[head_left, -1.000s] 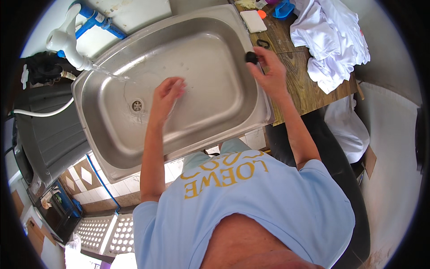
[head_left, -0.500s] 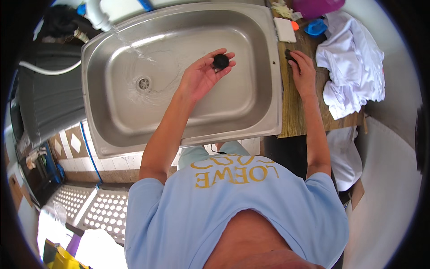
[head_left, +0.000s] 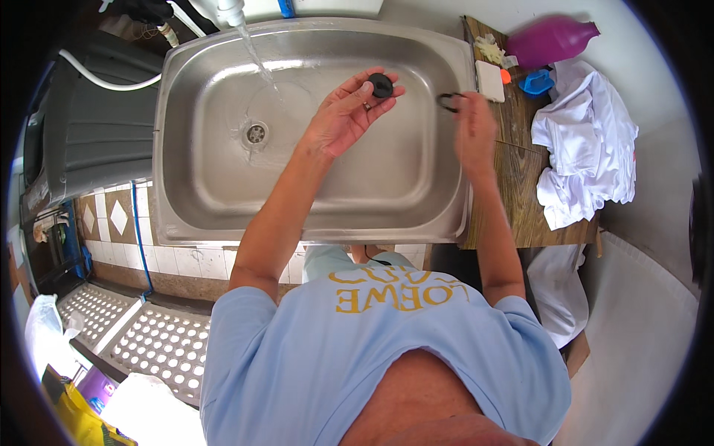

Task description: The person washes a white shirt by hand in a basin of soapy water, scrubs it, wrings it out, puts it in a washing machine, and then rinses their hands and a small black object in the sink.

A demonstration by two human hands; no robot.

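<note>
My left hand (head_left: 338, 123) is palm up over the right half of a steel sink (head_left: 372, 160). Thumb and fingers hold a small round black cap-like piece (head_left: 381, 86) by its edge; its exact kind cannot be made out. Above the sink's right rim, my right hand (head_left: 476, 130) is slightly smeared by motion. A thin black ring (head_left: 447, 102) sticks out from its fingertips toward the left hand, apart from the round piece. Water (head_left: 256, 58) runs from a white tap (head_left: 231, 13) into the basin, left of both hands, near the drain (head_left: 256, 134).
On the wooden counter (head_left: 513, 171) to the right lie a crumpled white cloth (head_left: 587, 141), a purple bottle (head_left: 554, 39), a blue plastic piece (head_left: 536, 82) and a white block (head_left: 489, 80). A dark grey tub-like thing (head_left: 100, 126) stands left of the sink.
My right hand has left the counter and moved leftward to the sink's rim, now with the black ring. My left thumb has shifted onto the round piece. The whole view has shifted slightly.
</note>
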